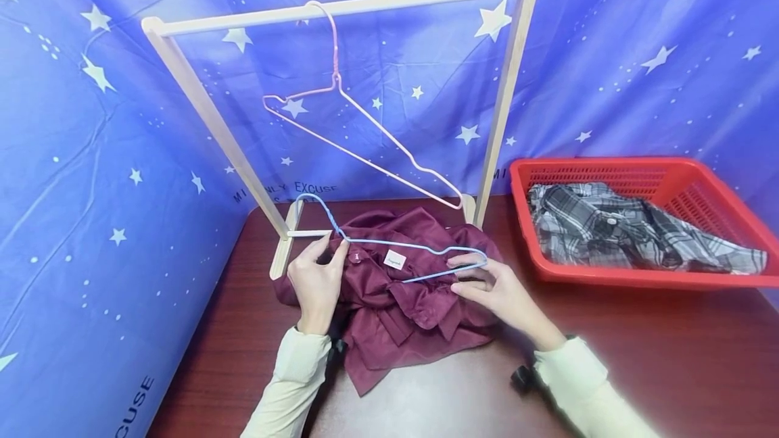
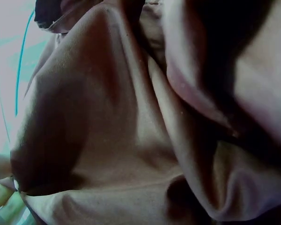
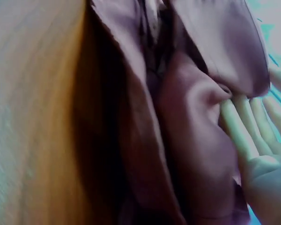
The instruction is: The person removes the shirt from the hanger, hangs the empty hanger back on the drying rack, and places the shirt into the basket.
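Observation:
A maroon shirt [image 1: 377,330] lies bunched on the table, its white neck label [image 1: 394,260] facing up. A blue wire hanger [image 1: 402,243] sits at its neck opening. One end of the hanger's lower bar disappears into the cloth. My left hand [image 1: 316,282] pinches the hanger just below its hook between thumb and fingers. Around the hanger's right end, my right hand [image 1: 496,293] spreads thumb and fingers apart. In the right wrist view its fairly straight fingers [image 3: 246,129] touch the maroon cloth. Folds of the shirt [image 2: 98,117] fill most of the left wrist view.
A wooden rack [image 1: 508,93] stands behind the shirt, with an empty pink wire hanger [image 1: 389,174] on its rail. To the right, a red plastic basket [image 1: 529,235] contains a black, grey and white plaid garment [image 1: 621,228]. Blue star-patterned cloth [image 1: 608,86] encloses the table.

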Available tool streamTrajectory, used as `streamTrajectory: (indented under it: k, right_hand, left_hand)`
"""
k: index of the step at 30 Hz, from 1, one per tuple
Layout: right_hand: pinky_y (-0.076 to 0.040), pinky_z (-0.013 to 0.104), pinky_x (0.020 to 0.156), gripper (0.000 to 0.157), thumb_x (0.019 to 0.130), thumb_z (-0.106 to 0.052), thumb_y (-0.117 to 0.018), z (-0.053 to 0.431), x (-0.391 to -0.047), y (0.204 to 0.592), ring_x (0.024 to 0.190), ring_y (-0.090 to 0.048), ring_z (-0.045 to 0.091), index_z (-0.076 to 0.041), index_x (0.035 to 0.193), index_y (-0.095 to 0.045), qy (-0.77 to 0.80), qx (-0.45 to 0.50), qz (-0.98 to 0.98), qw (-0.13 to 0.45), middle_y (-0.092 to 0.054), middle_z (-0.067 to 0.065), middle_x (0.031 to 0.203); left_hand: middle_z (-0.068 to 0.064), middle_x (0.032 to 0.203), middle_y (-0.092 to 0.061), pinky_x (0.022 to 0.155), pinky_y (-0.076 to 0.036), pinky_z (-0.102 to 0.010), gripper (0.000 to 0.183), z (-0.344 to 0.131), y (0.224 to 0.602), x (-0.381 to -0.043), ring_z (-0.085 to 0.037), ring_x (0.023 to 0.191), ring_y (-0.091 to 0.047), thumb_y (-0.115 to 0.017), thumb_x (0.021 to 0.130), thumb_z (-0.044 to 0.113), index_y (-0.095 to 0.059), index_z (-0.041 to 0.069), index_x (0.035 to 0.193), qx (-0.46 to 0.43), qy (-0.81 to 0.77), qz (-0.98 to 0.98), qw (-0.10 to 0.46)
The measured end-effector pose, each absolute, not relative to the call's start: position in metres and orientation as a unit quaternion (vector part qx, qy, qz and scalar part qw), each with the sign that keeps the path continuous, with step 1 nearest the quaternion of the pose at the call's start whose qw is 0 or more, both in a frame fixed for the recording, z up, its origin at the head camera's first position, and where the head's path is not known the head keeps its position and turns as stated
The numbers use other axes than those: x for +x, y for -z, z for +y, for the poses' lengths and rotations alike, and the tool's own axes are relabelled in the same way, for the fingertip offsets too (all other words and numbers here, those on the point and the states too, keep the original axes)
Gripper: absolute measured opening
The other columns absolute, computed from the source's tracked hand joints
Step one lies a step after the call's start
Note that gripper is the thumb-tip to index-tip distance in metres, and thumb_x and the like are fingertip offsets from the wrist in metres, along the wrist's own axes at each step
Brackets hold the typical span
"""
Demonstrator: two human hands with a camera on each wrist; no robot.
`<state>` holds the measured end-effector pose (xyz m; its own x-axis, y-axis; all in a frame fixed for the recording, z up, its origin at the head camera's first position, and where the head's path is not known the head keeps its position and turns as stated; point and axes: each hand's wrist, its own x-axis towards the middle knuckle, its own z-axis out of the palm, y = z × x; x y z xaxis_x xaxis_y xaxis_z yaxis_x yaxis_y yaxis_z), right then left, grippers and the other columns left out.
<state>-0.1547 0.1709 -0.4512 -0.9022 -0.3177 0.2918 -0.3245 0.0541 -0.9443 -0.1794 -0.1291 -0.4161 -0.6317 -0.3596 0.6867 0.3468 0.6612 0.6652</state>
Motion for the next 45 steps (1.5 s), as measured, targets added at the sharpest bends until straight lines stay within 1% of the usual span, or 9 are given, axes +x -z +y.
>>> streamTrajectory:
  k: [6,11,15,18,22,27,35,41,45]
  right_hand:
    - [-0.056,0.030,0.088,0.048,0.086,0.008,-0.069,0.181,-0.158,0.440,0.103,-0.070,0.017,0.007,0.132,-0.054,-0.659,0.232,-0.715,0.006,-0.060,0.031,0.124]
    - [-0.057,0.028,0.085,0.047,0.089,0.005,-0.067,0.185,-0.164,0.427,0.106,-0.070,0.020,0.010,0.133,-0.052,-0.646,0.234,-0.726,0.004,-0.064,0.028,0.121]
    - [-0.056,0.027,0.086,0.041,0.092,-0.002,-0.067,0.182,-0.168,0.417,0.102,-0.071,0.019,0.007,0.130,-0.057,-0.621,0.242,-0.745,-0.006,-0.069,0.021,0.116]
    - [-0.058,0.029,0.082,0.038,0.093,-0.006,-0.067,0.178,-0.171,0.411,0.097,-0.073,0.020,0.004,0.128,-0.060,-0.604,0.247,-0.757,-0.025,-0.072,0.017,0.110]
    - [-0.059,0.032,0.077,0.033,0.095,-0.008,-0.065,0.172,-0.175,0.407,0.092,-0.074,0.021,0.001,0.127,-0.063,-0.586,0.253,-0.767,-0.061,-0.074,0.015,0.105]
    - [-0.060,0.033,0.071,0.029,0.096,-0.011,-0.063,0.168,-0.175,0.407,0.087,-0.074,0.016,0.001,0.122,-0.067,-0.570,0.254,-0.777,-0.086,-0.076,0.013,0.097]
    - [-0.060,0.034,0.068,0.029,0.097,-0.007,-0.061,0.169,-0.174,0.408,0.080,-0.075,0.022,0.006,0.121,-0.067,-0.584,0.254,-0.767,-0.081,-0.076,0.017,0.091]
    - [-0.060,0.036,0.067,0.029,0.097,-0.006,-0.060,0.173,-0.174,0.410,0.079,-0.075,0.024,0.008,0.122,-0.066,-0.600,0.248,-0.757,-0.074,-0.075,0.019,0.091]
    - [-0.060,0.039,0.068,0.030,0.098,-0.007,-0.059,0.181,-0.174,0.412,0.081,-0.075,0.025,0.008,0.124,-0.064,-0.616,0.240,-0.746,-0.083,-0.074,0.022,0.095]
  left_hand:
    - [-0.008,0.084,-0.077,0.069,-0.051,-0.043,0.021,-0.130,0.417,-0.178,-0.030,0.078,-0.073,-0.084,0.074,0.014,-0.081,0.009,0.094,0.004,0.405,-0.814,0.416]
    - [-0.007,0.089,-0.078,0.073,-0.053,-0.043,0.022,-0.129,0.417,-0.177,-0.028,0.083,-0.074,-0.084,0.075,0.015,-0.081,0.010,0.096,0.000,0.407,-0.817,0.408]
    - [-0.008,0.090,-0.077,0.075,-0.054,-0.043,0.023,-0.127,0.417,-0.177,-0.028,0.085,-0.074,-0.085,0.074,0.014,-0.081,0.009,0.096,-0.009,0.414,-0.813,0.409]
    - [-0.010,0.089,-0.077,0.076,-0.054,-0.042,0.023,-0.124,0.418,-0.178,-0.028,0.086,-0.074,-0.085,0.075,0.014,-0.080,0.006,0.096,-0.018,0.418,-0.811,0.410]
    - [-0.011,0.088,-0.077,0.076,-0.054,-0.040,0.023,-0.121,0.419,-0.178,-0.027,0.084,-0.075,-0.085,0.076,0.015,-0.080,0.003,0.095,-0.031,0.421,-0.809,0.409]
    - [-0.010,0.088,-0.077,0.077,-0.054,-0.039,0.023,-0.119,0.419,-0.177,-0.027,0.085,-0.075,-0.085,0.076,0.014,-0.080,0.002,0.095,-0.037,0.422,-0.807,0.411]
    - [-0.008,0.096,-0.077,0.083,-0.054,-0.040,0.027,-0.121,0.418,-0.178,-0.026,0.093,-0.074,-0.084,0.078,0.020,-0.079,0.006,0.100,-0.032,0.416,-0.826,0.380]
    - [-0.008,0.097,-0.077,0.081,-0.055,-0.042,0.030,-0.122,0.419,-0.178,-0.026,0.093,-0.073,-0.085,0.078,0.023,-0.079,0.007,0.102,-0.049,0.408,-0.833,0.370]
    - [-0.006,0.095,-0.078,0.077,-0.054,-0.040,0.029,-0.125,0.422,-0.177,-0.025,0.092,-0.073,-0.085,0.078,0.023,-0.079,0.010,0.103,-0.071,0.388,-0.843,0.367]
